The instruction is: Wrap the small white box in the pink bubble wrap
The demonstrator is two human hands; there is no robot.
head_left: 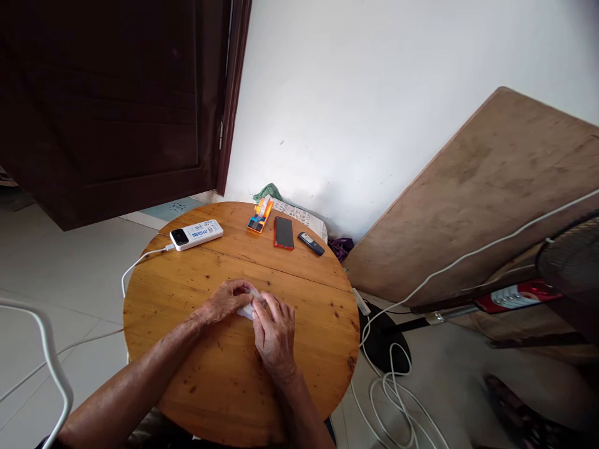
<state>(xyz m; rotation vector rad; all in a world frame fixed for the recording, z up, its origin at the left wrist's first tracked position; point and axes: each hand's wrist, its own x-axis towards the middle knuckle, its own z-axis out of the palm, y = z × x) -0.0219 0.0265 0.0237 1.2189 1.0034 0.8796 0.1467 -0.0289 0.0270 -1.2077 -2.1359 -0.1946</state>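
Both hands meet over the middle of a round wooden table (206, 374). Between them lies a small, whitish, translucent piece (246, 310) that looks like thin plastic or tissue; its exact kind I cannot make out. My left hand (228, 300) pinches its left and upper side with thumb and forefinger. From the right, my right hand (276, 330) presses its bent fingers onto the piece, and the fingertips of the two hands almost touch. Part of the whitish piece is hidden under the fingers.
Toward the table's far side lie a white power bank (197, 235) with a cable, an orange tape dispenser (260, 215), a red-edged phone (283, 232) and a small dark handset (311, 243). A fan stand (388, 340) and coiled white cable (397, 393) stand at right, beside a leaning board (477, 187).
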